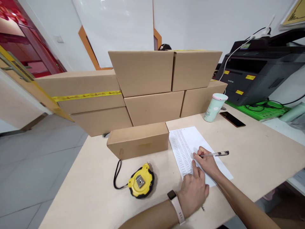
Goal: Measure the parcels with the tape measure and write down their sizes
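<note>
Clearly a two-handed job at the sheet, seen from the head view, the only one on hand.

Printed sheet [199,137]: flat on the table [257,143], right of the low carton [140,148], its upper left edge close against the carton's end. Columns of small print fill the left part; the right part is bare. Entries too small to read.

Right hand [207,162]: fingers closed in a writing grip round a pen [220,153], held low, barrel slanting out to the right. Cannot tell whether the point touches paper; the fingers cover it.

Left hand [194,189]: lying over the sheet's lower edge, index finger stretched out to the print, the other fingers loosely bent. Nothing seen in its grasp; the underside of the palm is hidden.

On handling: the pointing finger seems useful as a row marker, best set just beside the entry, not over it. Its palm could also pin the paper; light, even pressure should do. Two sets of fingertips sit very close, so the main risks look like a covered line or a smudge. A short, light pen stroke would suit print this fine.

Tape measure [141,182] lies left of the hands, well apart from the sheet, nothing there to snag a sleeve.
</note>
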### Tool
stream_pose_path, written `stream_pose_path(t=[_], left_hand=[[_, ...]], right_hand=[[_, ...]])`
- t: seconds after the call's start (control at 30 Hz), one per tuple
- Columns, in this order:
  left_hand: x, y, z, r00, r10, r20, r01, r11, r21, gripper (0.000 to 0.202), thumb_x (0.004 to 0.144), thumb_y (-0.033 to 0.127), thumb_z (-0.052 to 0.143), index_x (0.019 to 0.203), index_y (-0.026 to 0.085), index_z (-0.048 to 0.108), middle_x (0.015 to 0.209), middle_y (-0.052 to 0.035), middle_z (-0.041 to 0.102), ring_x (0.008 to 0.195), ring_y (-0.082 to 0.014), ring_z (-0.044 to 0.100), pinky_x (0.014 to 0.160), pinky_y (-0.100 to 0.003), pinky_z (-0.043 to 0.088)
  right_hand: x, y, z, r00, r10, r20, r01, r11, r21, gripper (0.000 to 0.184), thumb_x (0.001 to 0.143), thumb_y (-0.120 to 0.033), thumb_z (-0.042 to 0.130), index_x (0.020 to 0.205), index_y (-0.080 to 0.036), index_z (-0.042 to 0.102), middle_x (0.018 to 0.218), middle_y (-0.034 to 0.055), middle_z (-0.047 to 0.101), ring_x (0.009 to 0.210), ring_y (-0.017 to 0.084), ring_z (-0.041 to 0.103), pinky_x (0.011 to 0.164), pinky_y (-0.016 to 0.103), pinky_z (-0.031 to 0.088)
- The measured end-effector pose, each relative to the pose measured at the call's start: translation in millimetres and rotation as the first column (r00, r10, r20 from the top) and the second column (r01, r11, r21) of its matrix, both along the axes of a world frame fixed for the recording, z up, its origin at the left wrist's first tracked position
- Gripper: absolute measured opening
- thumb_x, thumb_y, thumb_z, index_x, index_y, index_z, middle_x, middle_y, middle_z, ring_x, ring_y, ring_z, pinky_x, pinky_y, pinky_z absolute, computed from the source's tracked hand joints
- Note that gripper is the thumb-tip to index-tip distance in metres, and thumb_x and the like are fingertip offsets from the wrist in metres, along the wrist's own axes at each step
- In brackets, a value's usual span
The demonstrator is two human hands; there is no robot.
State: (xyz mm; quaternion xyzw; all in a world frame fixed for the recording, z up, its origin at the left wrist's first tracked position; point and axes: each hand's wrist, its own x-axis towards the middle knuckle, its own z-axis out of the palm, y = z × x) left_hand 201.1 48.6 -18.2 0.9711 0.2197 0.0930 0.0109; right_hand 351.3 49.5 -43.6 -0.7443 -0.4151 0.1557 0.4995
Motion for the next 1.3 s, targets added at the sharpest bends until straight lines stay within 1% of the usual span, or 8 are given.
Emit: stream_pose_path(t=[0.23,0.37,0.57,0.73,0.93,1.13,1.3], left_hand=[[0.7,1.1,0.6,1.000,-0.001,-0.017,0.001,1.000,-0.021,0.049,0.085,0.044,0.049,0.119,0.009,0.050,0.127,-0.0243,0.055,0.068,-0.0224,0.067,0.057,-0.032,0.051],[0.7,2.0,1.1,1.000,-0.002,-0.025,0.001,1.000,-0.027,0.049,0.085,0.044,0.049,0.120,0.010,0.050,0.127,-0.0237,0.055,0.068,-0.0221,0.067,0.059,-0.033,0.052],[0.8,0.5,0.9,0.999,0.001,-0.035,-0.002,1.000,-0.020,0.049,0.085,0.043,0.050,0.120,0.009,0.049,0.130,-0.0248,0.052,0.067,-0.0220,0.067,0.058,-0.033,0.052],[1.2,-0.1,-1.5,1.000,-0.002,-0.023,0.002,1.000,0.010,0.048,0.085,0.044,0.049,0.118,0.010,0.050,0.133,-0.0245,0.050,0.065,-0.0209,0.066,0.058,-0.033,0.051],[0.8,1.4,-0.7,1.000,-0.005,-0.030,0.005,1.000,0.012,0.050,0.085,0.044,0.048,0.120,0.009,0.049,0.125,-0.0244,0.056,0.065,-0.0210,0.066,0.057,-0.032,0.051],[0.9,1.4,-0.8,1.000,0.008,-0.013,-0.007,1.000,0.030,0.049,0.085,0.044,0.049,0.120,0.010,0.049,0.128,-0.0244,0.054,0.065,-0.0204,0.066,0.058,-0.032,0.051],[0.9,1.1,-0.6,1.000,-0.004,-0.016,0.005,1.000,0.016,0.050,0.084,0.044,0.050,0.120,0.009,0.049,0.125,-0.0240,0.057,0.064,-0.0213,0.066,0.057,-0.032,0.051]], right_hand=[[1.3,0.3,-2.3,1.000,0.015,-0.013,-0.014,1.000,0.014,0.029,0.072,-0.023,0.055,0.057,-0.024,0.031,0.053,-0.0079,0.030,0.050,0.011,0.031,0.048,0.024,0.027],[2.3,0.3,-3.5,1.000,0.003,-0.022,-0.003,1.000,0.016,0.028,0.072,-0.023,0.055,0.057,-0.023,0.031,0.053,-0.0079,0.030,0.050,0.011,0.031,0.049,0.025,0.027],[3.0,0.0,-4.4,1.000,0.006,-0.017,-0.005,1.000,0.023,0.029,0.073,-0.023,0.055,0.058,-0.023,0.031,0.054,-0.0079,0.030,0.051,0.011,0.031,0.050,0.025,0.027],[3.2,0.0,-5.7,1.000,0.000,-0.025,0.000,1.000,0.023,0.028,0.072,-0.021,0.054,0.058,-0.023,0.030,0.054,-0.0081,0.030,0.051,0.010,0.031,0.050,0.025,0.027],[3.4,0.3,-6.2,1.000,-0.001,-0.019,0.001,1.000,0.022,0.028,0.073,-0.023,0.055,0.058,-0.023,0.031,0.054,-0.0078,0.031,0.052,0.011,0.032,0.050,0.025,0.028],[2.5,0.5,-3.6,1.000,-0.028,0.002,0.028,0.999,0.021,0.027,0.073,-0.023,0.055,0.058,-0.023,0.032,0.054,-0.0076,0.031,0.051,0.011,0.032,0.050,0.025,0.029],[1.8,0.3,-2.8,1.000,-0.028,0.015,0.027,0.999,0.031,0.026,0.072,-0.022,0.054,0.058,-0.023,0.032,0.054,-0.0074,0.032,0.051,0.011,0.033,0.050,0.024,0.030]])
